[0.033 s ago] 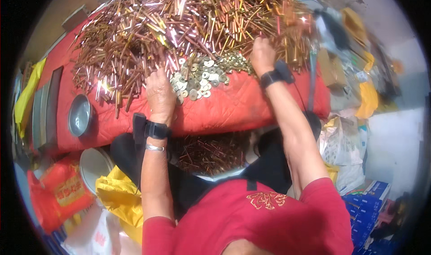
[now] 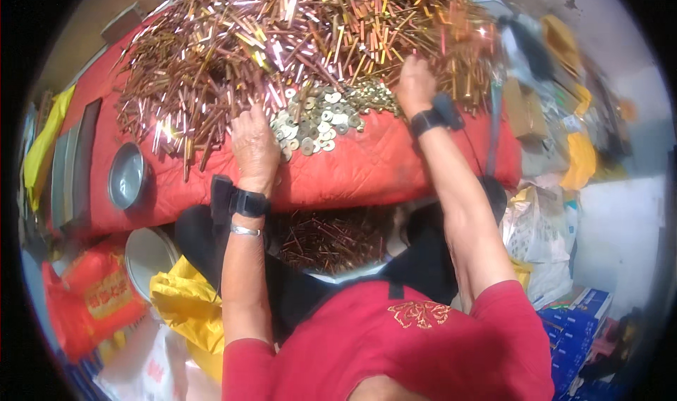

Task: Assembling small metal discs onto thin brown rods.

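While the earlier frame shows almost the same scene, the surroundings now sit very slightly farther right in view, and both hands remain close to their former places. The left hand [image 2: 254, 146] is curled with its knuckles up, just beside the flat washers [image 2: 309, 129] and at the near edge of the pile of metallic rods [image 2: 204, 69]; whether its fingers grip anything cannot be told. The right hand [image 2: 416, 87] is bent at the fingers against the right part of that pile, beside the small brass-coloured pieces [image 2: 377, 96]; its fingertips are hidden, so what it may hold cannot be told either. The washers lie between the hands in a loose patch on the red-covered tabletop [image 2: 352, 175], with no clear change in their arrangement. A grey bowl [image 2: 127, 177] stays on the left, well apart from the washers. More rods [image 2: 328, 240] lie below the tabletop's front edge.
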